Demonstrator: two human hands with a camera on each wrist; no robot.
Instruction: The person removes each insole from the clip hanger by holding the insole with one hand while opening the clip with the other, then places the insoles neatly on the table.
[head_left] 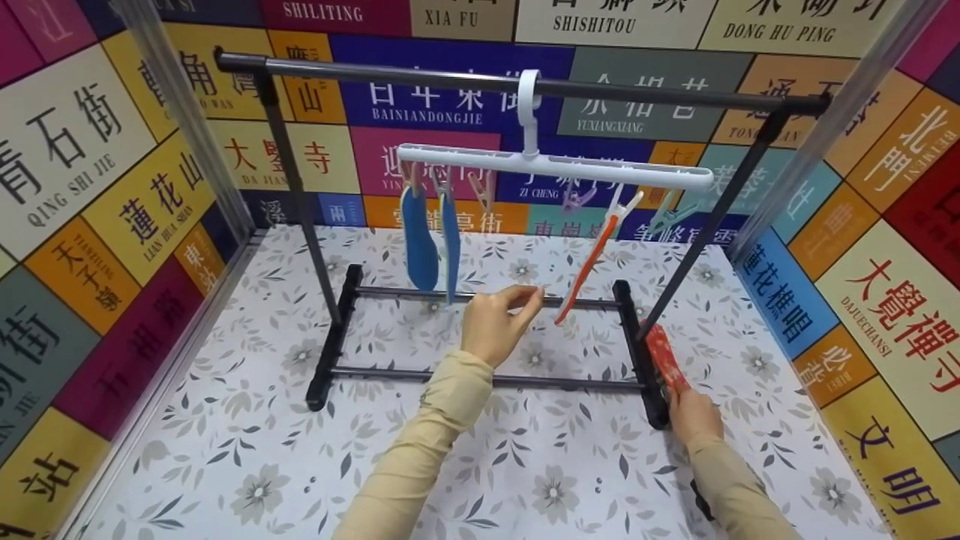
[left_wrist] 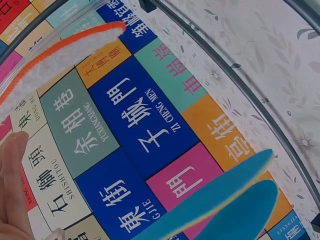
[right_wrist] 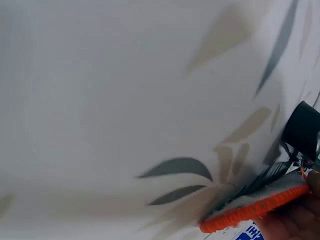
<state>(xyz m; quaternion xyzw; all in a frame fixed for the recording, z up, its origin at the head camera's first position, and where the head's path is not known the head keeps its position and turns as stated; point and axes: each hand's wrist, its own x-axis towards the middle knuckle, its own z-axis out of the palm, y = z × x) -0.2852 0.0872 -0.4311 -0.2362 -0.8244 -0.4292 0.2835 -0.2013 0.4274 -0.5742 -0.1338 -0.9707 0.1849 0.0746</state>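
My right hand [head_left: 696, 416] grips a red patterned insole [head_left: 664, 358] beside the rack's right foot. In the right wrist view, that insole's orange stitched edge [right_wrist: 255, 207] and pale fuzzy side show. My left hand [head_left: 495, 322] is in mid-air under the hanger with fingers loosely bent and nothing held. A white clip hanger [head_left: 555, 164] hooks over the rack's top bar. Two blue insoles [head_left: 420, 244] hang from its left clips. On the right, a white clip [head_left: 621, 202] holds an orange-edged insole [head_left: 587, 270], seen nearly edge-on.
The black clothes rack [head_left: 300, 187] stands on a table with a floral cloth [head_left: 262, 465]. Between the hung insoles dangle a pink clip [head_left: 480, 191] and a purple clip [head_left: 577, 198]; a green clip [head_left: 673, 214] hangs at far right. Colourful sign-printed walls [head_left: 67, 135] surround the table.
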